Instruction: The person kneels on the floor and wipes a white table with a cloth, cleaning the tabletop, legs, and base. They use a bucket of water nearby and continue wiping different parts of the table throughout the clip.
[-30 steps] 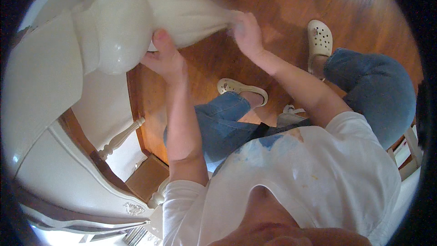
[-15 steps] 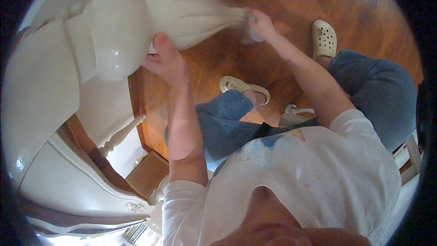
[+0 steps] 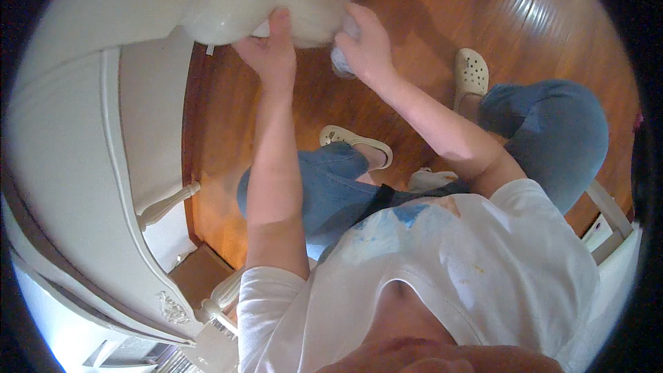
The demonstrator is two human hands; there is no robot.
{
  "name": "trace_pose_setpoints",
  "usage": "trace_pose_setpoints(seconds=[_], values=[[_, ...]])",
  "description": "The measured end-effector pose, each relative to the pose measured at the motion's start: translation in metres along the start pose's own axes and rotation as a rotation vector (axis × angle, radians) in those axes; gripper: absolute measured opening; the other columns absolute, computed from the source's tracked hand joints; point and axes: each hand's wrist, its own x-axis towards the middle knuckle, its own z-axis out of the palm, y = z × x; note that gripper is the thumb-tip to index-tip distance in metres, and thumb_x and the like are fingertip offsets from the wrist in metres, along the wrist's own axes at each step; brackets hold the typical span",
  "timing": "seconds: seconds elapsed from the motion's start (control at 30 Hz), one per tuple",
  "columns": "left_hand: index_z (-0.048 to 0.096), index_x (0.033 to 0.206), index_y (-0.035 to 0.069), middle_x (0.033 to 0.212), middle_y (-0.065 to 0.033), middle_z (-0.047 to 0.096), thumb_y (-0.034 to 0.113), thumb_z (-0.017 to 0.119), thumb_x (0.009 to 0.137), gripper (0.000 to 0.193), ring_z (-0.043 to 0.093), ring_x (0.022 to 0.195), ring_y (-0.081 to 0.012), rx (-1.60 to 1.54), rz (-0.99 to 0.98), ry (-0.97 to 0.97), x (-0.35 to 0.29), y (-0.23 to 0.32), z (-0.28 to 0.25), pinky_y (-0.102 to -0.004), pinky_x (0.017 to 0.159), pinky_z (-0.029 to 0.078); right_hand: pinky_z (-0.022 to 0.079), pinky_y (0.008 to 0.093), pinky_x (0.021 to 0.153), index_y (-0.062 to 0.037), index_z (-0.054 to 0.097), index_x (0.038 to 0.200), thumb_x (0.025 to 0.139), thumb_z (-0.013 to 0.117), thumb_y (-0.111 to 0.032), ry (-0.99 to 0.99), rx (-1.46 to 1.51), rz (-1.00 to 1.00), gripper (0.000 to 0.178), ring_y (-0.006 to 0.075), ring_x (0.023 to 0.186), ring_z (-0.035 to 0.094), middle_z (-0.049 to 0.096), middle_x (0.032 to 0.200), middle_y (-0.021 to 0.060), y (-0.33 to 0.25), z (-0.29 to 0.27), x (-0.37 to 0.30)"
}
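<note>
A bulging cream-white furniture leg [image 3: 238, 0] with a glossy surface reaches out from the upper left. Around its underside curls my left hand [image 3: 271, 48], the thumb pressed up on the near face; a small bit of something white shows beside that thumb. My right hand [image 3: 369, 45] is closed on a crumpled pale cloth [image 3: 343, 62], bluish-white and thin-looking, which touches the leg's right end. The far side of the leg, and the left fingers behind it, are hidden.
A cream-white cabinet-like piece [image 3: 76, 145] with carved trim fills the left. Below it stand a turned spindle [image 3: 169, 204] and a brown box-like object [image 3: 200, 269]. My clogs [image 3: 472, 72] rest on the wooden floor [image 3: 428, 0]. A pale chair frame [image 3: 611, 200] is at the right.
My right hand has come left and nearer with the cloth, from the leg's narrow tip to its thicker part. The view has shifted; the leg now sits higher in it, and my left hand still grips it.
</note>
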Motion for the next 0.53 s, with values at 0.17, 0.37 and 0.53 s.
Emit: trace_pose_setpoints(seconds=[0.17, 0.37, 0.53], values=[[0.047, 0.123, -0.002, 0.126, -0.0159, 0.048, 0.009, 0.068, 0.081, 0.048, 0.045, 0.115, -0.0246, -0.059, -0.042, 0.04, 0.002, -0.004, 0.003, -0.0375, 0.102, 0.033, 0.038, 0.0396, 0.1, -0.003, 0.053, 0.122, 0.071, 0.062, -0.003, 0.072, 0.049, -0.364, 0.052, 0.0346, 0.117, 0.048, 0.05, 0.127, 0.0161, -0.057, -0.011, -0.006], [0.027, 0.139, -0.002, 0.135, -0.0212, 0.04, 0.029, 0.057, 0.091, 0.065, 0.041, 0.122, -0.0335, -0.076, -0.096, 0.012, -0.002, 0.004, 0.0, -0.0397, 0.105, 0.032, 0.039, 0.0373, 0.097, -0.0081, 0.058, 0.12, 0.069, 0.065, 0.005, 0.06, -0.259, -0.744, 0.053, 0.0326, 0.117, 0.043, 0.046, 0.131, 0.012, -0.053, -0.005, -0.008], [0.005, 0.147, 0.005, 0.153, -0.019, 0.006, 0.039, 0.06, 0.087, 0.088, 0.011, 0.141, -0.0339, 0.145, -0.668, 0.135, -0.017, 0.039, 0.007, -0.0408, 0.114, 0.015, 0.033, 0.0397, 0.106, -0.0097, 0.058, 0.121, 0.073, 0.065, 0.004, -0.347, -0.149, -0.49, 0.05, 0.0322, 0.123, 0.04, 0.042, 0.134, 0.0117, 0.015, -0.022, -0.029]])
